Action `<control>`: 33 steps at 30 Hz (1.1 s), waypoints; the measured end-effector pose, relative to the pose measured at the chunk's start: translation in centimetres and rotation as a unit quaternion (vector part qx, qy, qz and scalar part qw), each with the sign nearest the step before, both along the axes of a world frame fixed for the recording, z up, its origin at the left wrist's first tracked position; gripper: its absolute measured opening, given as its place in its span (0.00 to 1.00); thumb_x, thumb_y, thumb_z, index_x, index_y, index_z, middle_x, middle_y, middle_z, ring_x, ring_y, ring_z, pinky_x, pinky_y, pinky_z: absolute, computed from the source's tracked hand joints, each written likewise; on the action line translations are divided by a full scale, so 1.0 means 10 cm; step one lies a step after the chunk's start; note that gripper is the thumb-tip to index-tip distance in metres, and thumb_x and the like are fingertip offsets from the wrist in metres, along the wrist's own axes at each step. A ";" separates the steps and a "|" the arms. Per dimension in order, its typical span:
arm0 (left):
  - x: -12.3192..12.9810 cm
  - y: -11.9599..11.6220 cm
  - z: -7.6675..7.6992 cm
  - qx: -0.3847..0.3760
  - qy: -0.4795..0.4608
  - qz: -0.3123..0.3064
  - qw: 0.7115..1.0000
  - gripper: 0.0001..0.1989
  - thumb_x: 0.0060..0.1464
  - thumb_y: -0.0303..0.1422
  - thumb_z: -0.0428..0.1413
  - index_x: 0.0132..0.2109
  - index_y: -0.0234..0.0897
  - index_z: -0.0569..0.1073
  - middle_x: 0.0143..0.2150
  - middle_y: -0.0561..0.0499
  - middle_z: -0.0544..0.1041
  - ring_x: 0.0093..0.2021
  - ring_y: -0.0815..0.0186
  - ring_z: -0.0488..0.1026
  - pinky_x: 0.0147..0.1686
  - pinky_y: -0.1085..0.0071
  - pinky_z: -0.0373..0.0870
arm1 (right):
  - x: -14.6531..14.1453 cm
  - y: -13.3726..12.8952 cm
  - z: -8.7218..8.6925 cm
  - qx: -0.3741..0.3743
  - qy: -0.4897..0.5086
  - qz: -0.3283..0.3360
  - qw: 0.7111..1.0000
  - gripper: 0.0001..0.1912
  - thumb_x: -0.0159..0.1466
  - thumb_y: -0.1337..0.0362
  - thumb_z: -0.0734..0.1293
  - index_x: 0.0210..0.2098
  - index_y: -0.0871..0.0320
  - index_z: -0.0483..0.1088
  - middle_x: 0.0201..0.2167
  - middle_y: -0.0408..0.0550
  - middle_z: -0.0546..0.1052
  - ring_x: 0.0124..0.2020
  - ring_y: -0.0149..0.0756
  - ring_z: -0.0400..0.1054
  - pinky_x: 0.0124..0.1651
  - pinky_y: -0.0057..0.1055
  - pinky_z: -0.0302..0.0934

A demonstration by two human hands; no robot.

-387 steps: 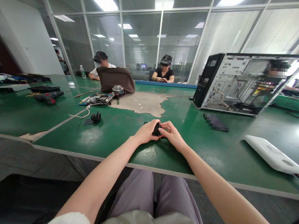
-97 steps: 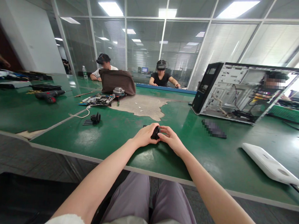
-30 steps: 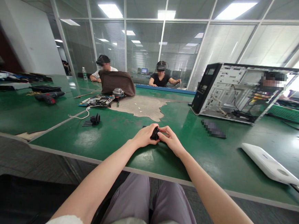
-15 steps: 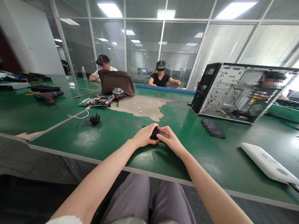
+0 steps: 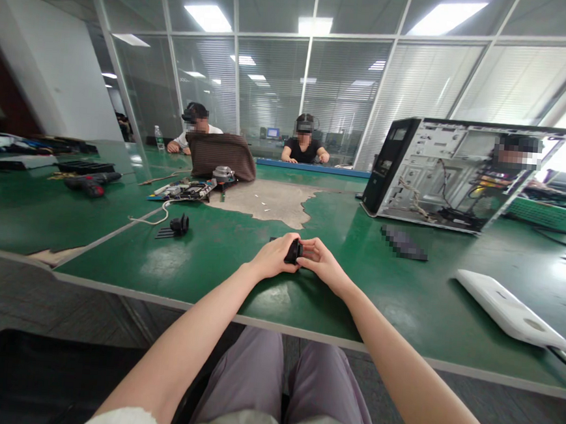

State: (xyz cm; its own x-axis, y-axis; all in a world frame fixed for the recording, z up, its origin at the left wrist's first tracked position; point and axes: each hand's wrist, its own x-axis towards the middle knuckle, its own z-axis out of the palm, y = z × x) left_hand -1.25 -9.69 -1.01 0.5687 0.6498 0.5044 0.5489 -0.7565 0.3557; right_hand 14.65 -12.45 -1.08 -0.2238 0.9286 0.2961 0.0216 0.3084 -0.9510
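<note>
Just above the green table (image 5: 211,258), near its front edge, my left hand (image 5: 275,256) is wrapped round a small black part (image 5: 293,252). My right hand (image 5: 319,263) pinches the right side of the same part with thumb and fingers. The two hands almost meet around it, and their fingers hide much of its shape. Left of my hands, a black round piece with prongs (image 5: 178,225) lies on the table. A blurred dark object (image 5: 403,242) lies to the right.
An open computer case (image 5: 428,174) stands at the right behind a white power bank (image 5: 510,308) with a cable. Circuit boards (image 5: 187,190) and a brown cloth-covered object (image 5: 223,156) are at centre left. A drill (image 5: 90,182) lies further left. Two people sit across the table.
My hands and the black part have barely moved. Across the table, the hand of the person in black has drawn inward.
</note>
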 end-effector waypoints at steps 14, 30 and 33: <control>0.00 0.00 0.00 0.008 -0.004 0.000 1.000 0.28 0.41 0.35 0.57 0.50 0.40 0.55 0.44 0.48 0.67 0.42 0.60 0.67 0.38 0.66 0.64 | 0.01 0.02 -0.02 -0.011 -0.003 -0.010 1.000 0.16 0.51 0.62 0.67 0.39 0.54 0.63 0.38 0.45 0.69 0.34 0.32 0.68 0.39 0.35 0.63; 0.00 0.01 -0.01 0.008 -0.003 0.000 1.000 0.27 0.42 0.35 0.56 0.49 0.39 0.55 0.44 0.48 0.67 0.42 0.60 0.67 0.39 0.66 0.64 | 0.00 0.01 -0.01 -0.009 -0.010 -0.014 1.000 0.17 0.50 0.62 0.67 0.39 0.55 0.62 0.39 0.45 0.68 0.34 0.32 0.67 0.40 0.35 0.62; 0.00 0.01 -0.01 0.010 0.001 0.000 1.000 0.27 0.42 0.35 0.56 0.49 0.40 0.55 0.44 0.48 0.67 0.42 0.59 0.67 0.38 0.66 0.64 | 0.01 0.00 0.00 -0.014 -0.009 -0.006 1.000 0.18 0.49 0.63 0.68 0.39 0.55 0.62 0.40 0.45 0.68 0.36 0.33 0.68 0.41 0.35 0.61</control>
State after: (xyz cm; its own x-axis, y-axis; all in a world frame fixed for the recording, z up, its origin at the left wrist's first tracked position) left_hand -1.25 -9.64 -1.09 0.5688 0.6403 0.5162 0.5498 -0.7628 0.3403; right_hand 14.71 -12.43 -1.12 -0.2174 0.9392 0.2657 0.0420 0.2810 -0.9588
